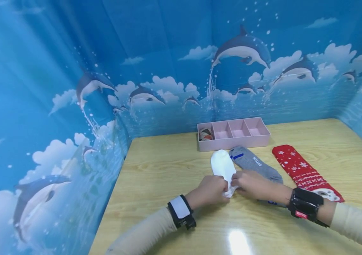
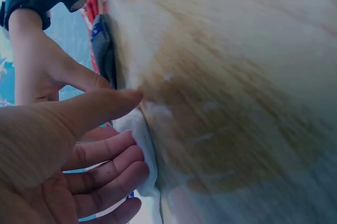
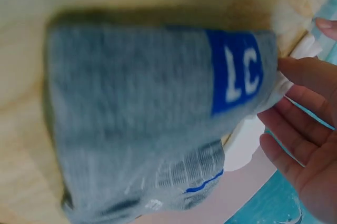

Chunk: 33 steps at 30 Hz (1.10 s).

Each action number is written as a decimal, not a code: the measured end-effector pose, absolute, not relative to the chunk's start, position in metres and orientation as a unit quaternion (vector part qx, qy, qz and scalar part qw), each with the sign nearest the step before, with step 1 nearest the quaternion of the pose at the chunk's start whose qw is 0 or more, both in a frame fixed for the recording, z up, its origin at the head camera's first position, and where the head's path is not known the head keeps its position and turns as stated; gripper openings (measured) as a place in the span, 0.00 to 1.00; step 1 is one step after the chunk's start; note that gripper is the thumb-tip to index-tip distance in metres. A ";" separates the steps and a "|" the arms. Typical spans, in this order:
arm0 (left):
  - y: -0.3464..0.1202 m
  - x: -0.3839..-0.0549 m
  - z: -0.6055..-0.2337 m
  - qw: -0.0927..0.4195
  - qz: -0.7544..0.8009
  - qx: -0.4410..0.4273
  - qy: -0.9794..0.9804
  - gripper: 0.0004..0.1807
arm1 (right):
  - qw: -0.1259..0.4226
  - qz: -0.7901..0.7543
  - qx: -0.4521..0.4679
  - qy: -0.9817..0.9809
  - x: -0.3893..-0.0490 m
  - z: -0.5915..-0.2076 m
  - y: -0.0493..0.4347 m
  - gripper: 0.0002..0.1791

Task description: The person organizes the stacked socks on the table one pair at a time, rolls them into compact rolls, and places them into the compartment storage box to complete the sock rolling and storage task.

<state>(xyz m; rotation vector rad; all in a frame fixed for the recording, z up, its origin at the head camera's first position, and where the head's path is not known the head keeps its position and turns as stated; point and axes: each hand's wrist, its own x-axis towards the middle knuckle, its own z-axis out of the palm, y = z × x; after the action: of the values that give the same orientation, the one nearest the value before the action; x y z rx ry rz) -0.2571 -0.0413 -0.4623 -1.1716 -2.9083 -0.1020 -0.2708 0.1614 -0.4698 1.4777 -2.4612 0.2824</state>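
A white sock [image 1: 222,163] lies flat on the table, its near end between my two hands. My left hand [image 1: 211,190] holds the left side of that end. In the left wrist view, the thumb lies above the white cloth and curled fingers [image 2: 113,174] rest against it. From the other side, my right hand [image 1: 252,184] pinches the right edge, and the right wrist view shows its thumb at the white cloth. A grey sock [image 1: 257,164] with blue patches lies beside the white one, partly hidden under my right hand and forearm.
A pink divided box [image 1: 233,143] stands at the back, with a rolled striped sock [image 1: 205,134] in its left compartment. To the right lies a red patterned sock [image 1: 302,170]. Curtains with dolphins [image 1: 168,42] hang behind and beside the wooden table [image 1: 161,156].
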 end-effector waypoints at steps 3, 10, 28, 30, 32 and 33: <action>-0.039 -0.257 -0.463 0.016 -0.025 -0.375 -0.927 0.20 | 0.136 0.099 0.496 -0.852 -0.270 -0.475 0.161 0.09; -0.041 -0.263 -0.467 -0.007 -0.071 -0.354 -0.933 0.13 | 0.108 0.148 0.479 -0.859 -0.274 -0.478 0.159 0.08; -0.052 -0.292 -0.463 -0.230 -0.371 -0.170 -0.883 0.09 | 0.047 0.225 0.407 -0.884 -0.283 -0.475 0.157 0.06; -0.050 -0.289 -0.461 -0.226 -0.349 -0.180 -0.892 0.12 | 0.052 0.216 0.417 -0.881 -0.282 -0.476 0.156 0.06; -0.047 -0.286 -0.460 -0.208 -0.318 -0.197 -0.904 0.12 | 0.056 0.208 0.430 -0.877 -0.282 -0.476 0.154 0.06; -0.046 -0.285 -0.461 -0.196 -0.304 -0.209 -0.909 0.12 | 0.055 0.207 0.434 -0.875 -0.282 -0.477 0.154 0.07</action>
<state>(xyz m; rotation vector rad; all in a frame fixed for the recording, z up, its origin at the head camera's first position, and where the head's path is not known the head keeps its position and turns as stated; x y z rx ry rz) -0.2846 -0.0464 -0.4607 -0.7541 -3.2768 -1.0950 -0.2820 0.1542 -0.4766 1.3186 -2.6559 0.6284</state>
